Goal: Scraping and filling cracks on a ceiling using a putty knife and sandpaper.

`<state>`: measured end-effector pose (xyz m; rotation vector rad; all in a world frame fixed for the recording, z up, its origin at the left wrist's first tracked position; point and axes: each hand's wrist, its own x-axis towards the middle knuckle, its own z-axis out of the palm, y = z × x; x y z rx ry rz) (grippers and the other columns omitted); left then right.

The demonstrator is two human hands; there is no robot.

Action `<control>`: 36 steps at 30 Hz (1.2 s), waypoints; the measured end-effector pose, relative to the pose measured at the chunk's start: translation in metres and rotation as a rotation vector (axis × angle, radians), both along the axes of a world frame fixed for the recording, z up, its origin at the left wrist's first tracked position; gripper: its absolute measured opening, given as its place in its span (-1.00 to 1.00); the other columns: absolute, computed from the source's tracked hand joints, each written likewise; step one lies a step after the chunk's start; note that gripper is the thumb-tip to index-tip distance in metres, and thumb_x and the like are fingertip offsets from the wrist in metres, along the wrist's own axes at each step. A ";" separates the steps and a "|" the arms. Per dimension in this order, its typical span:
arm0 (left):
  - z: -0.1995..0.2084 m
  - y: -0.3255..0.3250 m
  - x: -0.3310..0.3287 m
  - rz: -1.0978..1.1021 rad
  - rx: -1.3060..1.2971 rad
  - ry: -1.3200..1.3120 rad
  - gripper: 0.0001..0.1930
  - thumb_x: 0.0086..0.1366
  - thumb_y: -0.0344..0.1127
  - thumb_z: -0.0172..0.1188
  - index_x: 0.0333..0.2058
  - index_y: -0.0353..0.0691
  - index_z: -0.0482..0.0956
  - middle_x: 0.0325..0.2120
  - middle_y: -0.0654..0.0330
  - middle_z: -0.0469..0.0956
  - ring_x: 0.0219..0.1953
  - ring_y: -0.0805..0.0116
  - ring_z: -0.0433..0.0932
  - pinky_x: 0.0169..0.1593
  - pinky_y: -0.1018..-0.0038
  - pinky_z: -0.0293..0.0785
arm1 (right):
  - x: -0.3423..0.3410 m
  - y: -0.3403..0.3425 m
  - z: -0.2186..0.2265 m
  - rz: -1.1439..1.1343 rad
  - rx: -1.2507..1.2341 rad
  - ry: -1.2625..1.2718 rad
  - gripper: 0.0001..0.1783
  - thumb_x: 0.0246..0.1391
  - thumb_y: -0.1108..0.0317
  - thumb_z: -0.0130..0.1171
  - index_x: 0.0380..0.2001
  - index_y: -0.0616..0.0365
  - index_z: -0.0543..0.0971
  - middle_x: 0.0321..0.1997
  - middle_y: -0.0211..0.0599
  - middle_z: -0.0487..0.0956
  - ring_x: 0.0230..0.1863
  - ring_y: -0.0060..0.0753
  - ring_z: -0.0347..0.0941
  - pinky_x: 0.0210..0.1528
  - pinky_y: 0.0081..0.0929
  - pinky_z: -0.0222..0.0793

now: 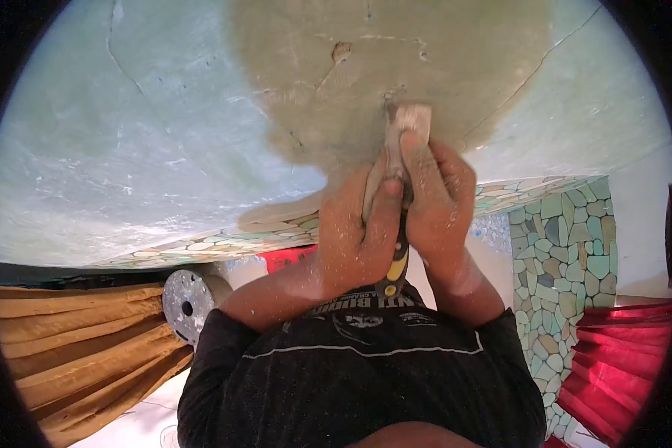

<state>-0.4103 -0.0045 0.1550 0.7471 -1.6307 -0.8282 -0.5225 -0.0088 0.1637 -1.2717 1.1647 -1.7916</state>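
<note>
Both my hands are wrapped round a scraper (411, 117), whose pale, dusty blade meets the wall at the top. Its black and yellow handle (396, 272) points down toward my chest. My left hand (358, 220) closes on the lower part, thumb pointing up. Higher up, my right hand (439, 187) grips the tool with its thumb laid along the blade. White dust specks the fingers and wrists. The blade's edge is blurred. Just above it, the pale green wall (164, 142) has a darker, damp-looking patch (470, 67) with cracks and a small chipped hole (341, 52).
A band of mosaic stone (564, 239) runs below the painted wall and down the right side. Brown draped cloth (89, 343) hangs at the left beside a speckled round disc (187, 306). Red cloth (623, 358) hangs at the lower right.
</note>
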 end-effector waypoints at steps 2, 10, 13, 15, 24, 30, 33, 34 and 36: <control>-0.005 -0.006 0.000 0.003 -0.013 0.012 -0.85 0.35 -0.42 -0.02 -0.23 -0.38 0.47 -0.49 -0.10 0.45 -0.49 -0.10 0.44 -0.42 0.19 0.32 | 0.000 -0.005 -0.005 -0.017 0.007 0.033 -0.64 0.28 0.27 0.06 -0.55 0.30 0.49 -0.69 -0.30 0.40 -0.56 -0.65 0.22 -0.58 -0.47 0.13; 0.004 0.001 0.001 -0.032 0.051 0.056 -0.85 0.36 -0.42 -0.01 -0.23 -0.39 0.46 -0.48 -0.11 0.46 -0.46 -0.12 0.46 -0.41 0.19 0.33 | 0.003 0.003 0.002 0.030 0.044 -0.055 -0.68 0.28 0.28 0.08 -0.47 0.31 0.55 -0.58 -0.58 0.42 -0.51 -0.78 0.20 -0.55 -0.66 0.07; 0.000 -0.002 0.002 -0.023 0.012 0.001 -0.86 0.35 -0.42 -0.01 -0.23 -0.39 0.46 -0.48 -0.11 0.47 -0.48 -0.12 0.48 -0.44 0.19 0.34 | 0.003 0.001 0.004 0.028 0.080 -0.065 -0.68 0.28 0.28 0.07 -0.49 0.30 0.54 -0.59 -0.58 0.42 -0.52 -0.77 0.19 -0.56 -0.65 0.07; -0.008 -0.007 0.002 0.003 -0.030 -0.031 -0.85 0.35 -0.42 -0.01 -0.23 -0.39 0.46 -0.49 -0.11 0.47 -0.49 -0.11 0.49 -0.46 0.21 0.34 | 0.006 0.004 0.001 0.043 0.108 -0.120 -0.67 0.28 0.29 0.07 -0.50 0.30 0.54 -0.59 -0.58 0.41 -0.53 -0.77 0.19 -0.55 -0.64 0.07; 0.000 -0.012 0.009 0.021 -0.112 -0.135 -0.84 0.35 -0.42 -0.01 -0.19 -0.40 0.47 -0.55 -0.05 0.45 -0.55 0.04 0.47 -0.49 0.28 0.35 | 0.008 -0.006 -0.009 0.041 -0.035 -0.143 -0.75 0.31 0.30 0.06 -0.31 0.29 0.59 -0.48 -0.57 0.48 -0.46 -0.79 0.24 -0.47 -0.70 0.14; 0.023 -0.006 0.027 -0.012 -0.010 -0.251 -0.91 0.29 -0.45 0.05 -0.27 -0.35 0.45 -0.55 -0.12 0.48 -0.54 -0.20 0.51 -0.51 0.20 0.38 | 0.019 -0.008 0.002 0.073 0.026 -0.203 -0.71 0.32 0.28 0.05 -0.16 0.33 0.59 -0.37 -0.54 0.53 -0.39 -0.78 0.32 -0.39 -0.76 0.22; 0.027 -0.009 0.029 -0.005 -0.023 -0.311 -0.92 0.28 -0.44 0.05 -0.29 -0.33 0.44 -0.54 -0.13 0.49 -0.52 -0.24 0.51 -0.48 0.13 0.38 | 0.024 -0.008 0.001 0.086 0.048 -0.274 -0.67 0.34 0.26 0.03 -0.12 0.35 0.57 -0.30 -0.50 0.54 -0.31 -0.75 0.34 -0.29 -0.76 0.25; 0.027 -0.007 0.029 0.001 -0.032 -0.307 -0.92 0.28 -0.44 0.06 -0.29 -0.31 0.43 -0.54 -0.14 0.49 -0.52 -0.26 0.50 -0.47 0.09 0.38 | 0.026 -0.007 0.003 0.088 0.051 -0.274 -0.67 0.34 0.26 0.03 -0.12 0.35 0.57 -0.30 -0.50 0.54 -0.31 -0.75 0.34 -0.29 -0.76 0.25; 0.028 -0.008 0.029 -0.012 -0.036 -0.296 -0.93 0.28 -0.43 0.06 -0.30 -0.31 0.43 -0.54 -0.15 0.49 -0.50 -0.27 0.50 -0.46 0.08 0.38 | 0.028 -0.007 0.011 0.058 0.030 -0.319 -0.64 0.35 0.25 0.01 -0.08 0.37 0.56 -0.24 -0.46 0.54 -0.22 -0.73 0.35 -0.19 -0.74 0.26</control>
